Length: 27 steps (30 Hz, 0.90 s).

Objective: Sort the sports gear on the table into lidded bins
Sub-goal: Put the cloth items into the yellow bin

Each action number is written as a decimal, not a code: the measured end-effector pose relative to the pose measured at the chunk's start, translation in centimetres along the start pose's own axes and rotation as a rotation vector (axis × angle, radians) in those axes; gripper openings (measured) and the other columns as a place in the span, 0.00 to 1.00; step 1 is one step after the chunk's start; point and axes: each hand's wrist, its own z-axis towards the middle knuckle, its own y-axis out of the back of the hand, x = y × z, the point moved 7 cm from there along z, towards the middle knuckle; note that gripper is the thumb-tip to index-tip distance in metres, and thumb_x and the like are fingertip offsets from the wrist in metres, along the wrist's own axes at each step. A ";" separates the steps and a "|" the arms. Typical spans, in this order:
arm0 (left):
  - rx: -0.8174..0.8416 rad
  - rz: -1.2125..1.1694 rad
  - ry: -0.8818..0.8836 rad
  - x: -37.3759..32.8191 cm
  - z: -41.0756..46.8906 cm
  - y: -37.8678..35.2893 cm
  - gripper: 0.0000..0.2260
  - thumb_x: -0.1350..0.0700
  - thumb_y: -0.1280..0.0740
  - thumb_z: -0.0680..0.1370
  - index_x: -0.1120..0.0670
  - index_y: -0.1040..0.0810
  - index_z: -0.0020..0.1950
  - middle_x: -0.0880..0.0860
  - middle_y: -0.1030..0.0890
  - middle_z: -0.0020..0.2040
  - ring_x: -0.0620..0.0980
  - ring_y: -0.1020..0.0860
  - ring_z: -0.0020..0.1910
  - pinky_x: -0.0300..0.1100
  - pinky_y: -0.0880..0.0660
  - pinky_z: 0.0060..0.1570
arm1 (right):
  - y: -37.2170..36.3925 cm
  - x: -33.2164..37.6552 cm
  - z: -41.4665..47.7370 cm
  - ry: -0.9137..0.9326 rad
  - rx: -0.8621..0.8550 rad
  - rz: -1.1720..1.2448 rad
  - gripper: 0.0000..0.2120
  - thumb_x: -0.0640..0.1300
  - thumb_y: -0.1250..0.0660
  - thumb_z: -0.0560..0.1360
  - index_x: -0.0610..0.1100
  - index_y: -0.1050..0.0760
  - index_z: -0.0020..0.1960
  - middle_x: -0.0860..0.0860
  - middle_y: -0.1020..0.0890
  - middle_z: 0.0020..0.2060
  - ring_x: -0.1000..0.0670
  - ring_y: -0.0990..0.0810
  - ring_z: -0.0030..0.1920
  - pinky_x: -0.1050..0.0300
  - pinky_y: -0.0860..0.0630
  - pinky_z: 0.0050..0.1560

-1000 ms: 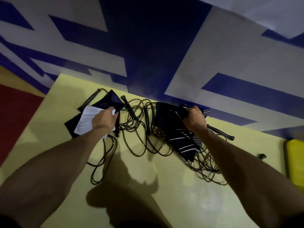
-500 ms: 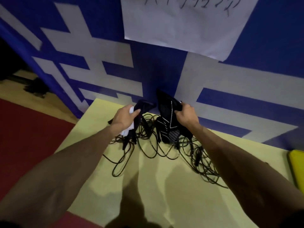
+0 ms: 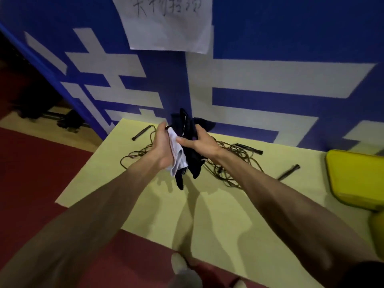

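Dark cloths (image 3: pixel 188 129) and a white cloth (image 3: pixel 177 154) hung above the desk (image 3: pixel 207 204), your left hand (image 3: pixel 163 147) and right hand (image 3: pixel 200 142) together, fingers (image 3: pixel 182 140) curled round them.

You have two hands in view: left hand (image 3: pixel 163 147), right hand (image 3: pixel 199 142). Between them, one white cloth piece (image 3: pixel 176 156) and a dark bundle (image 3: pixel 190 129) too bunched to count. Three black handles show: left handle (image 3: pixel 141 133), far handle (image 3: pixel 249 148), right handle (image 3: pixel 289 172). One rope tangle (image 3: pixel 239 157), one yellow bin (image 3: pixel 353 179), one paper sheet (image 3: pixel 168 23).

handwritten Chinese characters on paper sheet (image 3: pixel 168 23), not clearly legible
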 end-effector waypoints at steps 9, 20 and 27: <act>0.183 0.174 0.063 5.6 -8.1 -12.6 0.18 0.56 0.43 0.76 0.63 0.21 0.58 0.62 0.18 0.55 0.60 0.19 0.53 0.50 0.22 0.53 | 10.9 -1.4 -11.8 -0.041 -0.414 0.074 0.23 0.42 0.27 0.65 0.45 0.30 0.58 0.49 0.19 0.51 0.49 0.20 0.51 0.52 0.21 0.51; 0.524 0.583 -0.111 12.9 -15.4 -18.5 0.10 0.69 0.41 0.79 0.59 0.24 0.55 0.56 0.19 0.48 0.54 0.21 0.48 0.46 0.24 0.52 | 16.3 -2.0 -26.8 -0.080 -0.791 -0.078 0.20 0.39 0.24 0.64 0.44 0.23 0.55 0.49 0.16 0.46 0.49 0.18 0.45 0.55 0.20 0.44; 0.583 0.774 -0.279 15.2 -19.4 -23.7 0.07 0.52 0.38 0.80 0.48 0.21 0.53 0.59 0.21 0.58 0.58 0.18 0.51 0.53 0.19 0.40 | 20.4 -1.8 -32.8 0.026 -0.903 0.027 0.14 0.36 0.27 0.67 0.45 0.24 0.50 0.49 0.17 0.44 0.48 0.18 0.45 0.53 0.19 0.47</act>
